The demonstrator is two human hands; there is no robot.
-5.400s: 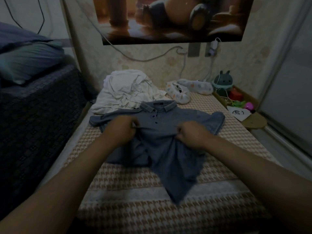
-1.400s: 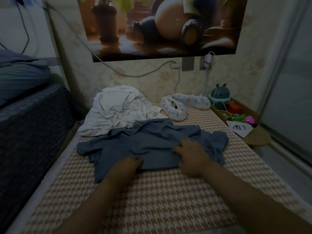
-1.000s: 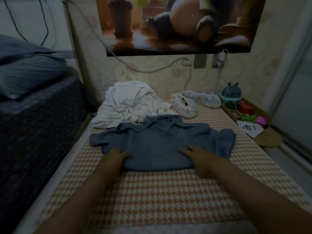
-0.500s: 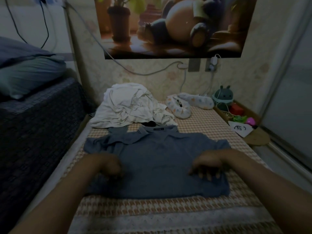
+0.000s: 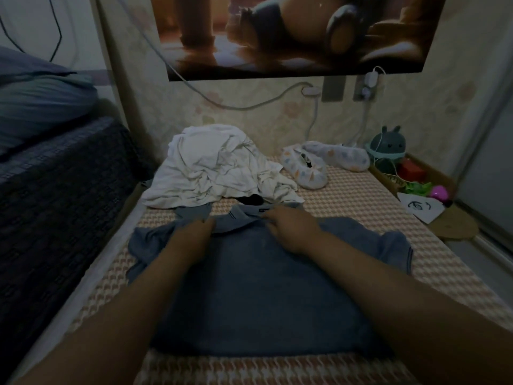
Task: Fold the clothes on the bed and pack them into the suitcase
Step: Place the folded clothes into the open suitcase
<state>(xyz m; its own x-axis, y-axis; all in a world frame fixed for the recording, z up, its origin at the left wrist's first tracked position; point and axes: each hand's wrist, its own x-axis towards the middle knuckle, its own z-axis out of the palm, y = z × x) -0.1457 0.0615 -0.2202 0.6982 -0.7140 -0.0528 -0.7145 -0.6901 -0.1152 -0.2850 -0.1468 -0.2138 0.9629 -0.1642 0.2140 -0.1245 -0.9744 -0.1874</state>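
A blue polo shirt [image 5: 258, 287] lies spread flat, back side up, on the houndstooth bed mat [image 5: 361, 207], collar pointing away from me. My left hand [image 5: 191, 234] rests with straight fingers on the shirt's left shoulder, its fingertips at the collar. On the right side of the collar, my right hand [image 5: 291, 226] pinches the fabric with curled fingers. Behind the shirt a crumpled white pile of clothes [image 5: 216, 168] sits near the wall, with a small black garment [image 5: 251, 200] peeking out beneath it. No suitcase is in view.
Two patterned slippers [image 5: 308, 170] lie at the back of the bed. A rabbit-shaped lamp [image 5: 387, 145], toys and a paper [image 5: 419, 207] sit on a low ledge at right. A dark raised bed [image 5: 55, 190] with a pillow [image 5: 36, 101] borders the left.
The shirt was turned over and spread flat, back up. Both hands slid from its lower half up to the collar.
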